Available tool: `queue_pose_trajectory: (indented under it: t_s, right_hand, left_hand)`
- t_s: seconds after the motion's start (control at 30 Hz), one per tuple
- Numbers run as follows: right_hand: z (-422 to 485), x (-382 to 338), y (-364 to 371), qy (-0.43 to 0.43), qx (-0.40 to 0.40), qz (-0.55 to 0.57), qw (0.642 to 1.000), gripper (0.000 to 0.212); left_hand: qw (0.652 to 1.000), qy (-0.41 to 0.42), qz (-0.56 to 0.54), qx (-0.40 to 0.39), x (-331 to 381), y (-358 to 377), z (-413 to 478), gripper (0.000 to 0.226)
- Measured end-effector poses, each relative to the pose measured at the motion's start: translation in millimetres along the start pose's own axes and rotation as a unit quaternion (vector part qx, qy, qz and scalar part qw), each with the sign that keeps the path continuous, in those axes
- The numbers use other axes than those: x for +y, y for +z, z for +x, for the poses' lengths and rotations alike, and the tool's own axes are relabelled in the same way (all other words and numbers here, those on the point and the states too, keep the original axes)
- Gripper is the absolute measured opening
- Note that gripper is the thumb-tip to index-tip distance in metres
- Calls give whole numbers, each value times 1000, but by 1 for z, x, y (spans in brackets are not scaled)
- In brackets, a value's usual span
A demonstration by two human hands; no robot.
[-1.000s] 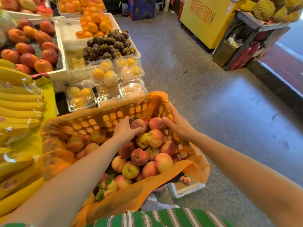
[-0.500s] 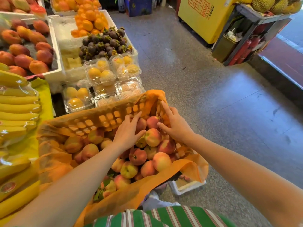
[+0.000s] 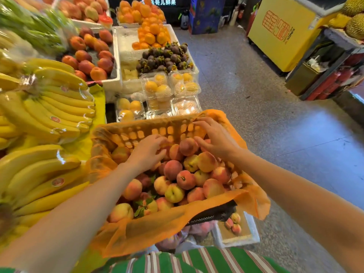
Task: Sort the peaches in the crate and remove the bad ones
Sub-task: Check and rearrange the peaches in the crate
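Note:
A slatted crate (image 3: pixel 149 131) lined with orange mesh holds a heap of red and yellow peaches (image 3: pixel 183 180). My left hand (image 3: pixel 147 152) lies palm down on the peaches at the crate's far side, fingers curled over one peach that it mostly hides. My right hand (image 3: pixel 212 138) hovers over the far right corner, fingers spread, fingertips near the crate's rim and a reddish peach (image 3: pixel 188 146). It grips nothing that I can see.
Bagged bananas (image 3: pixel 49 107) lie to the left on a yellow cloth. Clear boxes of yellow fruit (image 3: pixel 157 87) and mangosteens (image 3: pixel 163 57) stand behind the crate. A white foam box (image 3: pixel 254 233) with a few peaches sits on the floor below right. Speckled floor stretches to the right.
The view has shifted left, showing more bananas. My left hand has slid toward the crate's far wall over a peach. My right hand has lifted and spread its fingers near the rim.

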State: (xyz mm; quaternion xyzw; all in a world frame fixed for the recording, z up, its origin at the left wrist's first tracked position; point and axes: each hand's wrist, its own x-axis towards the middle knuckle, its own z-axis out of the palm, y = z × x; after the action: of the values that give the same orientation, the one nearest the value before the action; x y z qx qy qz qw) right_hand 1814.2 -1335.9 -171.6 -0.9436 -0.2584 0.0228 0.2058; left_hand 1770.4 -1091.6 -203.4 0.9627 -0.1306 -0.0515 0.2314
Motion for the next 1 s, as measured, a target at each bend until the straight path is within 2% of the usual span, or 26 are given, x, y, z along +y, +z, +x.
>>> queue_pose_trajectory:
  t_s: [0.07,0.17,0.3,0.4,0.5,0.63,0.73,0.8,0.9,1.0]
  right_hand:
    - [16,-25,9,-40,-62,48,996,38]
    - [35,-59,37,-54,-171,50,983,37]
    - [47,-97,81,-86,-295,52,950,44]
    - [47,-118,108,-117,-346,31,930,45]
    - [47,-131,126,-132,-346,12,929,47]
    - [42,-145,147,-204,-335,-61,918,59]
    - [36,-150,164,-201,-341,-106,912,74]
    - [34,-150,176,-201,-323,-123,916,74]
    - [36,-148,181,-190,-296,-73,933,66]
    - [39,-142,169,-156,-303,62,938,59]
  left_hand:
    - [998,-10,26,58,-19,-17,-17,21]
    - [988,-39,66,134,-53,-36,-50,17]
    - [983,-96,87,132,-91,-37,-96,38]
    - [987,-96,60,115,-103,-29,-115,52]
    - [988,-97,3,120,-106,-24,-118,53]
    - [987,-96,-27,129,-109,-18,-117,49]
    - [985,-103,-41,133,-111,-15,-118,46]
    - [984,-106,-44,137,-111,-14,-118,43]
    - [984,-102,-46,140,-112,-14,-118,40]
    - [984,-105,-39,141,-113,-15,-119,37]
